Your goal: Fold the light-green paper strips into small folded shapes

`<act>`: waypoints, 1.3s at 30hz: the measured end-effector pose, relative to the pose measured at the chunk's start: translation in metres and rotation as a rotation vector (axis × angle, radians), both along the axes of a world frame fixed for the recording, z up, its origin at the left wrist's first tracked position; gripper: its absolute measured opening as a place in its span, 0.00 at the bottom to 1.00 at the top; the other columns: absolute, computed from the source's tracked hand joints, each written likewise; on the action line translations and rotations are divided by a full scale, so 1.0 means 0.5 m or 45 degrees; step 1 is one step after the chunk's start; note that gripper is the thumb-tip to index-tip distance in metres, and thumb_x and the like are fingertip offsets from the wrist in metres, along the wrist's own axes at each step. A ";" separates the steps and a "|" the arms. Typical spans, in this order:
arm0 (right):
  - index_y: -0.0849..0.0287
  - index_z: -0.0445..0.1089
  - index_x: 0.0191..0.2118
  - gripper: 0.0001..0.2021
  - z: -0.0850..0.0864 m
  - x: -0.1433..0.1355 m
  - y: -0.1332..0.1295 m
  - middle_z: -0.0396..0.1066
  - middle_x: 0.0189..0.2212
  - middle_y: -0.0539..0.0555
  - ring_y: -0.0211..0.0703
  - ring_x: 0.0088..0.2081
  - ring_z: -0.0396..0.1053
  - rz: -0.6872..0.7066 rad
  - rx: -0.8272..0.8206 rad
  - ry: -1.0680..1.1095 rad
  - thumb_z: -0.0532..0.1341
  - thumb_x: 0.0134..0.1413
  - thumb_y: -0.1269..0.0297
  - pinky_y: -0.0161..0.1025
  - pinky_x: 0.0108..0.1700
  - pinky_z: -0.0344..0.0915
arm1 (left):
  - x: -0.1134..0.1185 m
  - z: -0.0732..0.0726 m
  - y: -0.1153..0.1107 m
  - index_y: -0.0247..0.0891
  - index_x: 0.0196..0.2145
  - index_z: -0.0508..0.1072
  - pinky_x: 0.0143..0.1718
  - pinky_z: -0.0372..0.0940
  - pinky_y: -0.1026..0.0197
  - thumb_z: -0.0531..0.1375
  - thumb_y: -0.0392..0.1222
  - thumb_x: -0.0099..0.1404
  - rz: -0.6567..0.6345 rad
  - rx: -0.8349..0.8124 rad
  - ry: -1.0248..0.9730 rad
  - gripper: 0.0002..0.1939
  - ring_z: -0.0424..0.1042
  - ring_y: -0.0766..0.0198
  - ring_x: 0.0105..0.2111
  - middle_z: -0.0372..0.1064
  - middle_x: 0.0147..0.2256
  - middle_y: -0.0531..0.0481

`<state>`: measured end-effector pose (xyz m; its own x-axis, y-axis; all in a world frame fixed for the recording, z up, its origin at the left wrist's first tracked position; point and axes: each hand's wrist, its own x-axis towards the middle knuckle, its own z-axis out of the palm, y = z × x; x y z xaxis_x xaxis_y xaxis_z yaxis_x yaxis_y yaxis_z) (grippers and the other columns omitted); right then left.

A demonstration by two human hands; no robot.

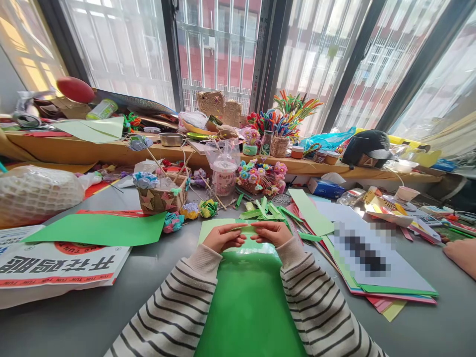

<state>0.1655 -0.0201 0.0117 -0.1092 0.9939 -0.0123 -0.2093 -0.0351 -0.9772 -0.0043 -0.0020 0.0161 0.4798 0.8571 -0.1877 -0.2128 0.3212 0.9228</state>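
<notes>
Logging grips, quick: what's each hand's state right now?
Left hand: closed, pinching a light green paper strip between thumb and fingers.
Right hand: closed, pinching the same strip.

1. Held strip: light green, as far as so little of it shows.
2. Sleeves: cream with thin dark stripes.
3. Mat: bright green.
4. Left sheet: plain green.
5. Tissue box: mainly blue.
6. Cap: mostly black.

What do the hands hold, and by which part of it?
A thin, light green paper strip, pinched by the left hand and right hand, apparently near opposite ends; exact contact is hidden.
</notes>
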 end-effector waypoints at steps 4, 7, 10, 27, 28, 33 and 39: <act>0.63 0.72 0.29 0.15 -0.003 0.000 -0.002 0.71 0.19 0.53 0.43 0.26 0.70 0.009 -0.007 0.023 0.65 0.27 0.63 0.39 0.32 0.68 | 0.004 0.003 -0.003 0.33 0.31 0.71 0.25 0.63 0.69 0.63 0.38 0.42 0.067 -0.003 0.014 0.15 0.68 0.70 0.21 0.70 0.20 0.49; 0.62 0.72 0.29 0.14 -0.005 0.000 -0.003 0.71 0.20 0.53 0.43 0.27 0.70 0.033 0.017 0.017 0.65 0.28 0.63 0.40 0.34 0.68 | 0.008 0.002 -0.004 0.32 0.27 0.72 0.24 0.63 0.69 0.62 0.44 0.42 0.118 0.015 0.059 0.15 0.68 0.70 0.19 0.70 0.19 0.49; 0.62 0.72 0.28 0.15 -0.004 0.001 -0.003 0.71 0.21 0.53 0.43 0.28 0.70 0.060 0.011 -0.009 0.65 0.27 0.62 0.41 0.35 0.67 | 0.010 -0.004 -0.002 0.31 0.25 0.72 0.26 0.64 0.67 0.63 0.46 0.39 0.161 0.068 0.103 0.16 0.69 0.68 0.21 0.70 0.19 0.49; 0.64 0.69 0.25 0.15 -0.023 0.002 0.012 0.69 0.16 0.51 0.40 0.22 0.69 -0.123 0.068 -0.143 0.65 0.24 0.61 0.38 0.27 0.67 | 0.009 -0.010 0.001 0.31 0.24 0.71 0.24 0.65 0.64 0.62 0.41 0.41 0.247 0.399 0.313 0.11 0.69 0.65 0.19 0.68 0.16 0.51; 0.64 0.69 0.25 0.15 -0.022 0.001 0.011 0.69 0.17 0.51 0.40 0.22 0.69 -0.123 0.108 -0.182 0.65 0.25 0.61 0.38 0.27 0.67 | 0.011 -0.012 0.001 0.32 0.24 0.71 0.24 0.65 0.64 0.62 0.41 0.41 0.265 0.421 0.329 0.11 0.68 0.65 0.19 0.68 0.16 0.51; 0.62 0.68 0.26 0.12 -0.015 -0.008 0.002 0.68 0.19 0.51 0.39 0.21 0.67 -0.141 0.309 -0.372 0.63 0.30 0.61 0.37 0.25 0.65 | 0.019 -0.018 0.000 0.33 0.21 0.70 0.23 0.64 0.64 0.63 0.41 0.39 0.346 0.512 0.397 0.10 0.68 0.65 0.18 0.67 0.16 0.52; 0.61 0.66 0.28 0.11 -0.007 -0.015 -0.006 0.68 0.20 0.50 0.39 0.22 0.68 -0.221 0.348 -0.322 0.63 0.32 0.64 0.37 0.27 0.67 | 0.017 -0.009 -0.001 0.33 0.30 0.66 0.24 0.65 0.63 0.64 0.41 0.37 0.369 0.404 0.163 0.21 0.69 0.65 0.20 0.67 0.18 0.53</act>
<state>0.1581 -0.0233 0.0084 0.0329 0.9678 0.2496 0.0585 0.2474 -0.9671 0.0041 -0.0027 0.0116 0.2013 0.9774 0.0638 -0.1302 -0.0379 0.9908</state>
